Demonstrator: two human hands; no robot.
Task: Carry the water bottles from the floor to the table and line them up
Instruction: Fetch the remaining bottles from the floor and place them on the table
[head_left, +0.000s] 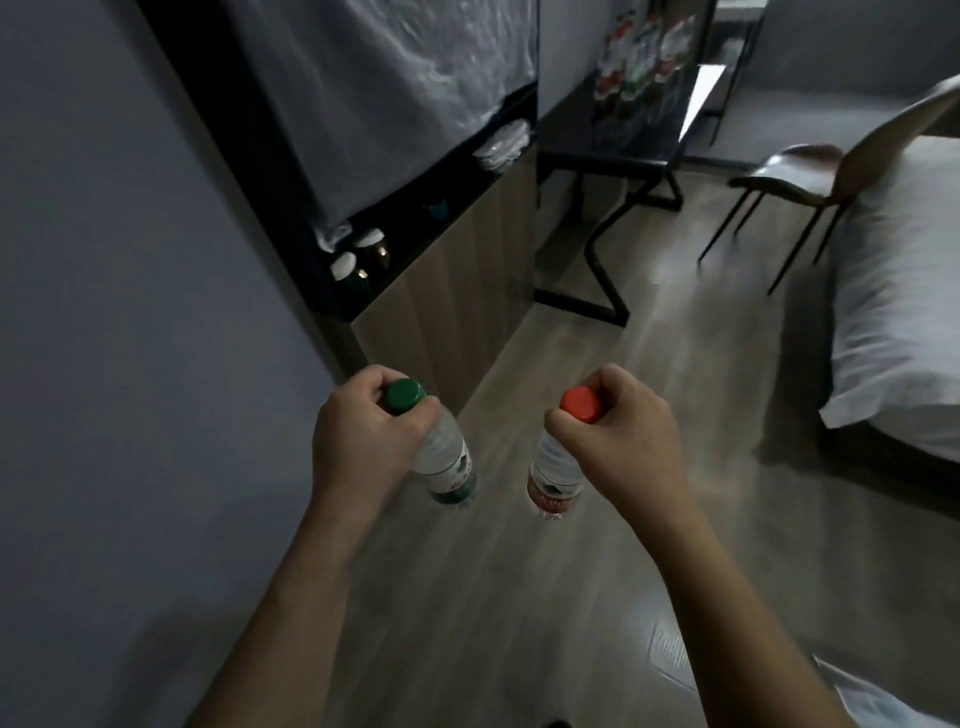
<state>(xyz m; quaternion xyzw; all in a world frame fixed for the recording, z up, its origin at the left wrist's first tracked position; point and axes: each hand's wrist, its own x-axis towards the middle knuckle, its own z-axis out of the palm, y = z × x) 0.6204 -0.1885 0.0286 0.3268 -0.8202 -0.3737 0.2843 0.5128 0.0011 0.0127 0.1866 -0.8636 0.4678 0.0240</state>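
Note:
My left hand (363, 436) grips the neck of a clear water bottle with a green cap (447, 462), which hangs tilted above the wooden floor. My right hand (618, 431) holds a second clear bottle with a red cap (556, 478) by its neck, nearly upright. Both bottles are off the floor, side by side in front of me. Far ahead stands a black table (608, 150) with several bottles (639, 57) standing in a group on its top, blurred by motion.
A wood-fronted cabinet with a dark counter (457, 208) runs along the left wall, carrying jars (358, 254) and plates (504, 145). A chair (810, 176) stands right of the table. A bed with white bedding (904, 322) lies at the right. Wooden floor stretches between.

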